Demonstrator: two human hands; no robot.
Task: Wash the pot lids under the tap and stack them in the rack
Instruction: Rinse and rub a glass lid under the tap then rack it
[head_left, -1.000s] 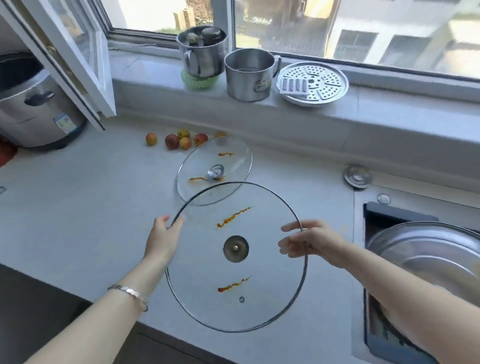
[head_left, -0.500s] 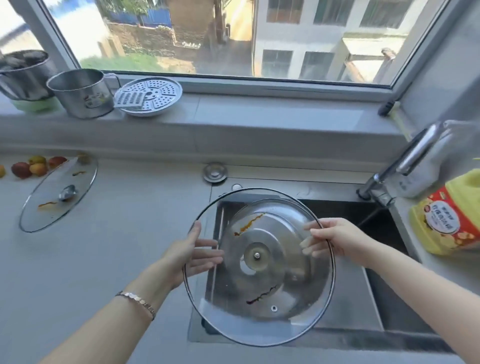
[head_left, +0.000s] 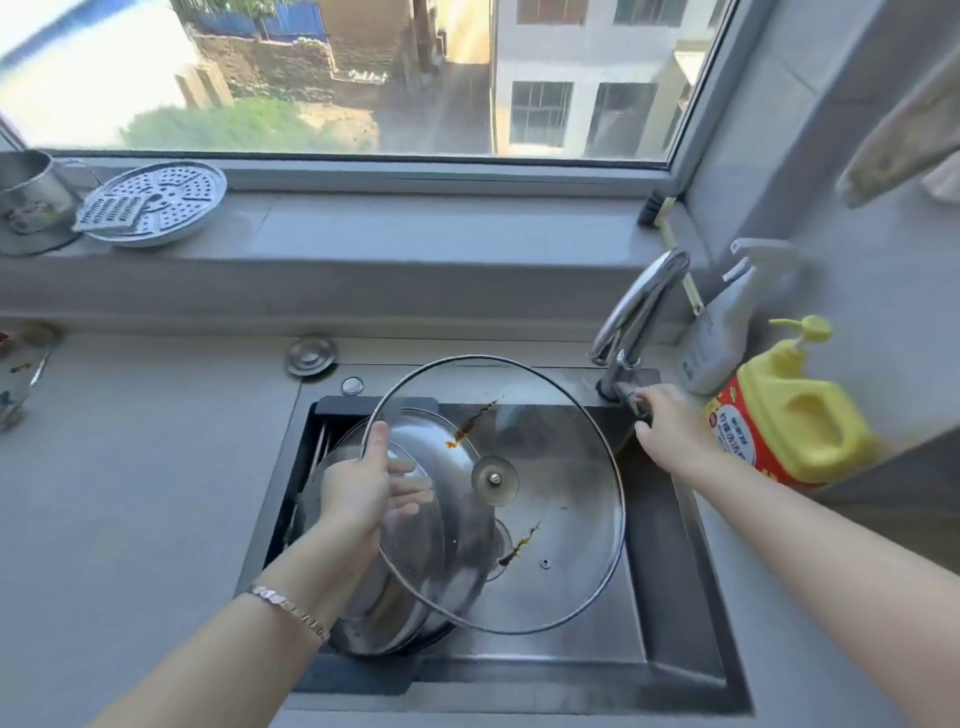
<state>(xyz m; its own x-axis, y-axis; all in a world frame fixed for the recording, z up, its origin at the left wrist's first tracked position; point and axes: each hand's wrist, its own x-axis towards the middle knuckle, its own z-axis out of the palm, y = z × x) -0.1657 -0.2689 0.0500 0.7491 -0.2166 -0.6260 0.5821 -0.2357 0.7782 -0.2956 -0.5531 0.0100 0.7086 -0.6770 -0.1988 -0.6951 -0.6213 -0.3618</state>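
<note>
Round steel-rimmed glass lid (head_left: 563, 462), sauce-streaked, clamped in left grip (head_left: 358, 491) over dark sink (head_left: 667, 551); right grip (head_left: 675, 431) curled round chrome tap lever (head_left: 630, 397).

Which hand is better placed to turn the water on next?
Right, probably. The right hand grips the tap lever, and no water is visibly running. The left hand is busy holding the stained glass lid by its rim over the sink.

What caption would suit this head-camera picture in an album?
Left hand holds a streaked glass lid over the sink while the right hand grips the tap handle.
</note>
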